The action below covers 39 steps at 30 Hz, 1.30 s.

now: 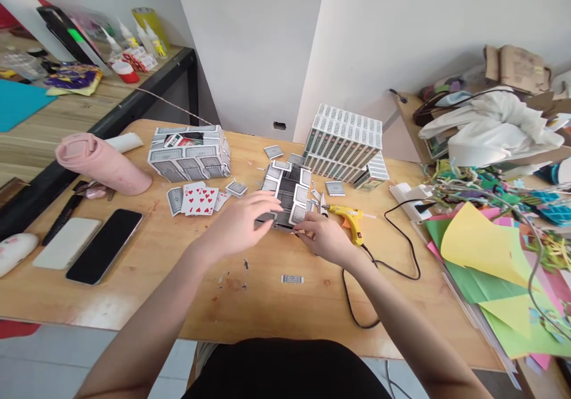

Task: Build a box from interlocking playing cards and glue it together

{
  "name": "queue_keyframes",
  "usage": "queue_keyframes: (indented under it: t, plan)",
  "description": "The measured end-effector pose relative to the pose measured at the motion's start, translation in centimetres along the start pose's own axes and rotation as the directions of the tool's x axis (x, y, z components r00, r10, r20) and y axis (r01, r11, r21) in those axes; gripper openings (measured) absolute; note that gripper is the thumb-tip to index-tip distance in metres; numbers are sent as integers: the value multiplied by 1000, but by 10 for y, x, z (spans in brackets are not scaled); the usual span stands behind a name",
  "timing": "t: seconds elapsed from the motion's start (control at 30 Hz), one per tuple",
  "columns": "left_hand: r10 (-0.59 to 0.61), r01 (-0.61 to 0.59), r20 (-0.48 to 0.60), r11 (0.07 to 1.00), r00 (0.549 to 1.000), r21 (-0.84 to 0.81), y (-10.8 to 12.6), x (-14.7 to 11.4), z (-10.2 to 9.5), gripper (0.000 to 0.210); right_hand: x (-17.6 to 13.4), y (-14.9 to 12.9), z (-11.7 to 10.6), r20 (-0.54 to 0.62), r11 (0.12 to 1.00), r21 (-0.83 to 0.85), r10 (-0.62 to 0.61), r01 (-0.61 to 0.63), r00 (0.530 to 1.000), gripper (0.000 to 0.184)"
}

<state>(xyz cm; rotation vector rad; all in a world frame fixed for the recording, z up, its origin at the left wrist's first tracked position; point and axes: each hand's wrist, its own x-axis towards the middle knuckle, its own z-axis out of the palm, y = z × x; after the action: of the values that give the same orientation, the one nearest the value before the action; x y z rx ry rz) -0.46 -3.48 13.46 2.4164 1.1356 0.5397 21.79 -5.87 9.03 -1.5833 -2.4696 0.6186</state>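
Observation:
A small open box built from folded playing cards (302, 194), with grey patterned backs outward and a dark inside, sits on the table before me. My left hand (243, 220) is at its near left side, thumb and fingers apart, holding nothing that shows. At the near right corner, my right hand (325, 237) has its fingertips pinched together against the box's front edge; what lies between them is too small to make out. A yellow glue gun (350, 217) lies just right of that hand. Loose playing cards (200, 200) are spread to the left.
A larger card box (190, 158) stands back left, and a tall stack of card blocks (343, 140) back right. A phone (105, 246) and pink roll (104, 164) lie left. The glue gun's black cable (413, 277) loops rightward toward coloured paper (482, 250). A card strip (292, 279) lies in front.

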Motion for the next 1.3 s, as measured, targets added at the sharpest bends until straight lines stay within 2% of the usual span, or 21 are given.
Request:
queue_keyframes:
  t: [0.07, 0.1, 0.2, 0.27, 0.47, 0.57, 0.83, 1.0, 1.3]
  plan:
    - [-141, 141, -69, 990, 988, -13, 2, -14, -8, 25, 0, -6, -1, 71, 997, -39, 67, -65, 995, 23]
    - [-203, 202, -47, 979, 978, -19, 4, -19, -9, 26, 0, -9, -2, 109, 993, -69, 100, -92, 989, 24]
    - [-299, 302, 141, 953, 944, -3, 13, -26, 0, 28, 3, -20, -4, 186, 973, -179, 178, -145, 966, 26]
    - [-312, 304, 221, 950, 924, 70, 19, -23, 12, 30, 5, -26, -3, 213, 957, -248, 206, -151, 955, 23]
    - [-381, 279, 324, 905, 866, 320, 28, 1, 38, 27, 9, -33, -3, 264, 939, -315, 228, -139, 937, 18]
    - [-413, 277, 364, 887, 835, 370, 28, 12, 41, 20, 11, -33, -5, 276, 943, -306, 222, -133, 935, 17]
    - [-442, 251, 444, 870, 779, 425, 31, 29, 39, 19, 20, -39, -10, 315, 933, -350, 198, -80, 928, 22]
    - [-432, 230, 467, 873, 772, 429, 33, 33, 38, 19, 24, -38, -11, 357, 949, -308, 181, -67, 916, 25]
    - [-398, 197, 465, 885, 791, 422, 30, 39, 43, 21, 26, -33, -5, 324, 943, -331, 150, -36, 934, 25]
